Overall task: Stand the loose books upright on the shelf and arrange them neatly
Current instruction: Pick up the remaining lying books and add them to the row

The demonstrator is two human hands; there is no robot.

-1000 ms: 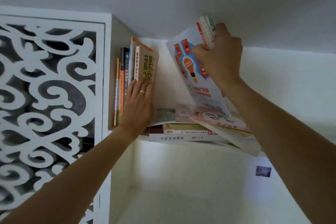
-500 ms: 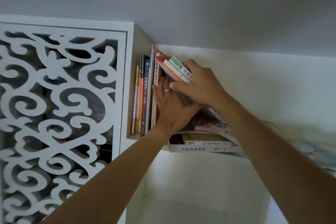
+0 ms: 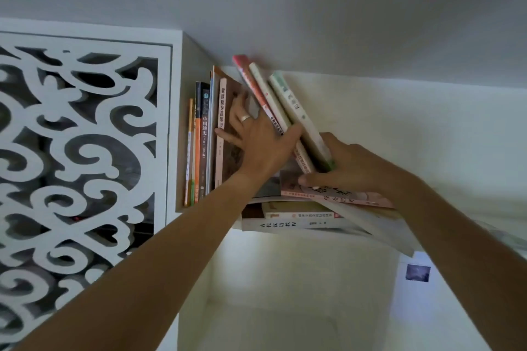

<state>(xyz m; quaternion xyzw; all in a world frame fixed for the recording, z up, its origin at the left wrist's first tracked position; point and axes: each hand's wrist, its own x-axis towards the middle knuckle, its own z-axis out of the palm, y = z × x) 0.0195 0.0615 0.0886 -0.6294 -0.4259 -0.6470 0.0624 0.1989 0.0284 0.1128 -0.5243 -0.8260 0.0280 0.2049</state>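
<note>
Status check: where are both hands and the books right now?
Left hand flat against the upright row. Right hand grips the foot of three leaning books. Flat stack underneath blocks them standing.

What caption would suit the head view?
Left hand braces upright books while right hand holds three leaning books.

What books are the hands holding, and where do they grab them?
The right hand grips the three leaning books at their bottom end. The left hand holds nothing; its straight fingers press flat against the upright books.
</note>
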